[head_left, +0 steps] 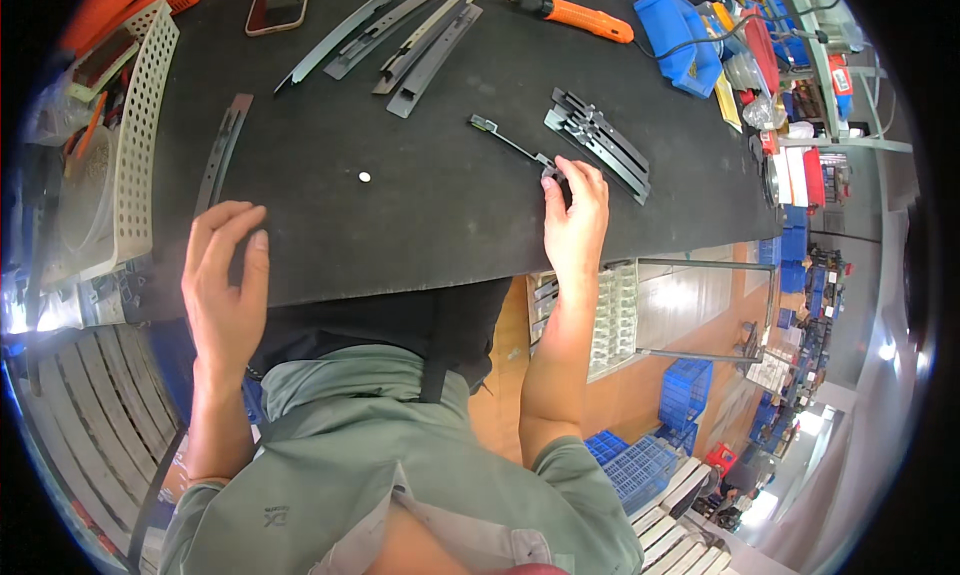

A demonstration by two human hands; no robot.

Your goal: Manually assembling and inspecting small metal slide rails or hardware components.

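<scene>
My right hand (578,215) pinches one end of a thin metal rod with small end fittings (510,141) between thumb and fingers. The rod points away to the far left, low over the dark work mat (400,235). Just beyond those fingers lies a bundle of grey metal rails with black fittings (600,145). At the mat's near left, my left hand (228,280) has its fingers loosely bent and the thumb apart, with nothing seen in it. A slotted metal strip (225,150) lies just past its fingertips. A small white round piece (364,177) rests between the hands.
Several long metal strips (400,45) lie at the back, beside a phone (279,3) and an orange electric screwdriver (580,17). A white perforated basket (140,145) stands at left, blue bins (675,35) at back right. Below the right edge is a metal-framed rack (700,260).
</scene>
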